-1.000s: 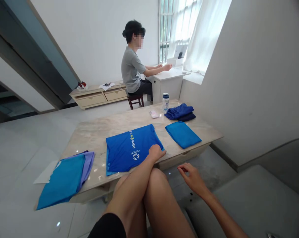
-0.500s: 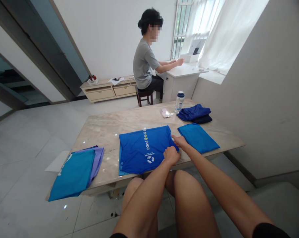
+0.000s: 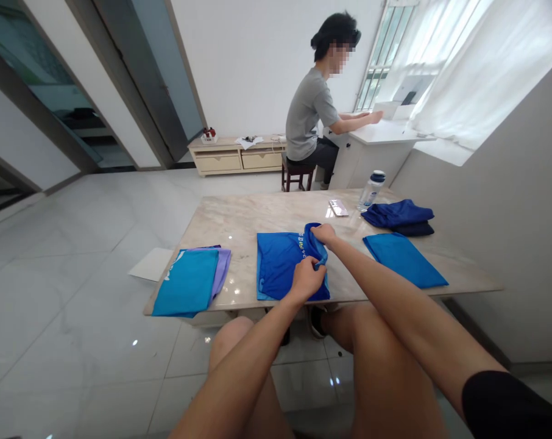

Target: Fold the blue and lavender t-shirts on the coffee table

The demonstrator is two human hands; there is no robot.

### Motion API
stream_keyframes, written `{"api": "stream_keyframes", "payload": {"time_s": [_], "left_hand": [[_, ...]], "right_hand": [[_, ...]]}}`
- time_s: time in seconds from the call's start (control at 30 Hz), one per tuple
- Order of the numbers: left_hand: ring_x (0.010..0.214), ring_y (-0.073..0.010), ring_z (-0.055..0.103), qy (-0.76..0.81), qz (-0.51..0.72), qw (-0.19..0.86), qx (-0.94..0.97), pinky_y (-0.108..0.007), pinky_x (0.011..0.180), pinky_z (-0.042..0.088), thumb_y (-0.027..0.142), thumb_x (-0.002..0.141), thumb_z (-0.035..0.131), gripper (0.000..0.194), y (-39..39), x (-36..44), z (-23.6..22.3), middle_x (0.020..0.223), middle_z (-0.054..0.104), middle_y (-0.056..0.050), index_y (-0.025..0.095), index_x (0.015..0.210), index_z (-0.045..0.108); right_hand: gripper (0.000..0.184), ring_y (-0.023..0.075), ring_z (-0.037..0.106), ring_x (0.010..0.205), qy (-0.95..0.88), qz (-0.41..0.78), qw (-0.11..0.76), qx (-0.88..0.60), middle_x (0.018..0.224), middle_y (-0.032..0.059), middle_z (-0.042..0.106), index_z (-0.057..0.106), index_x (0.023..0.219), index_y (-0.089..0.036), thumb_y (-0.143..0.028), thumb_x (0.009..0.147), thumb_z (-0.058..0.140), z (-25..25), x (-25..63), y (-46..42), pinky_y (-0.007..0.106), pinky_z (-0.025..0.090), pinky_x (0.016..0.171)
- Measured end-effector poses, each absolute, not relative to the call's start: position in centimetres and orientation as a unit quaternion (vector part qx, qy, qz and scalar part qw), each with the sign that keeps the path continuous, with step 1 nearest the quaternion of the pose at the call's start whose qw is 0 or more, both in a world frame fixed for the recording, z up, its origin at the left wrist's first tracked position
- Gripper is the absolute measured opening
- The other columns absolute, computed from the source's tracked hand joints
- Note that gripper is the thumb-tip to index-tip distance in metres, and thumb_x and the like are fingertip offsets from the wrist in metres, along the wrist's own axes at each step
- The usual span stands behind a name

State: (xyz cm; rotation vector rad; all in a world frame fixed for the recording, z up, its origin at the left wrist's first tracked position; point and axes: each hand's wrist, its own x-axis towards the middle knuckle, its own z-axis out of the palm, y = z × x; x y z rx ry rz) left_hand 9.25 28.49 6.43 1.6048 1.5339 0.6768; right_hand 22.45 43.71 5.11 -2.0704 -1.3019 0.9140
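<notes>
A bright blue T-shirt (image 3: pixel 278 265) with white print lies in the middle of the marble table (image 3: pixel 239 222). My left hand (image 3: pixel 307 279) is closed on its near right edge. My right hand (image 3: pixel 324 233) is closed on its far right edge, and that edge is lifted and folded over toward the left. Both my forearms reach out over my bare knees.
A teal and a purple cloth (image 3: pixel 194 285) are stacked at the table's left end. A folded blue cloth (image 3: pixel 404 258), a dark blue pile (image 3: pixel 398 214), a phone (image 3: pixel 339 208) and a bottle (image 3: pixel 371 189) are on the right. A person (image 3: pixel 313 119) sits at a white desk (image 3: pixel 374 143) behind.
My right hand came up from beside my knee to the shirt's right edge. Both hands then gripped that edge and lifted it, folding it leftward. The camera view swung left.
</notes>
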Motion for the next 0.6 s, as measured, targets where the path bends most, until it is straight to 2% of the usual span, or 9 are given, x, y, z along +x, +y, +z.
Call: {"api": "stream_keyframes", "payload": {"time_s": [0.13,0.23,0.33,0.43,0.5,0.6], "left_hand": [[0.097,-0.0226,0.075,0.643,0.274,0.412,0.584,-0.030,0.091,0.054,0.019,0.094,0.071,0.008,27.8,2.8,4.9,0.099,0.083,-0.007,0.019,0.100,0.077],[0.091,-0.0224,0.076,0.671,0.252,0.437,0.543,-0.029,0.082,0.055,0.021,0.095,0.071,0.006,27.4,-0.9,2.9,0.094,0.082,-0.008,0.017,0.095,0.075],[0.090,-0.0239,0.078,0.695,0.241,0.451,0.505,-0.029,0.078,0.056,0.035,0.102,0.069,0.022,27.6,-3.0,1.3,0.096,0.083,-0.011,0.014,0.106,0.073],[0.102,-0.0273,0.080,0.711,0.245,0.445,0.487,-0.032,0.088,0.056,0.045,0.101,0.074,0.043,28.3,-3.8,0.4,0.103,0.083,-0.014,0.012,0.127,0.067],[0.110,-0.0297,0.079,0.716,0.238,0.431,0.494,-0.034,0.095,0.055,0.046,0.097,0.079,0.053,28.6,-3.9,0.0,0.107,0.083,-0.015,0.012,0.135,0.062],[0.114,-0.0309,0.078,0.712,0.208,0.409,0.531,-0.035,0.099,0.053,0.040,0.096,0.080,0.057,28.7,-3.7,-0.6,0.109,0.082,-0.016,0.012,0.140,0.057]], "right_hand": [[0.019,0.0221,0.076,0.075,-0.538,0.360,0.246,-0.721,0.073,0.0091,0.075,0.074,0.080,-0.017,-0.025,0.098,0.073,4.7,15.8,43.0,0.025,0.059,0.064],[0.014,0.0203,0.077,0.073,-0.580,0.362,0.216,-0.698,0.080,0.0113,0.080,0.076,0.086,-0.014,-0.019,0.098,0.072,3.9,13.4,43.2,0.027,0.062,0.068],[0.006,0.0268,0.081,0.096,-0.626,0.309,0.187,-0.691,0.097,0.0156,0.084,0.080,0.091,-0.012,-0.011,0.092,0.074,3.3,13.5,44.3,0.030,0.063,0.087],[0.023,0.0297,0.074,0.126,-0.678,0.250,0.156,-0.674,0.125,0.0172,0.082,0.083,0.110,-0.012,-0.006,0.092,0.069,2.8,14.2,45.6,0.032,0.054,0.109],[0.033,0.0288,0.068,0.134,-0.710,0.224,0.131,-0.654,0.138,0.0170,0.078,0.080,0.125,-0.012,-0.005,0.095,0.066,2.1,14.2,46.3,0.033,0.048,0.117],[0.040,0.0302,0.061,0.141,-0.748,0.197,0.096,-0.627,0.146,0.0157,0.074,0.075,0.138,-0.014,-0.012,0.099,0.066,0.7,13.3,47.0,0.038,0.044,0.121]]}}
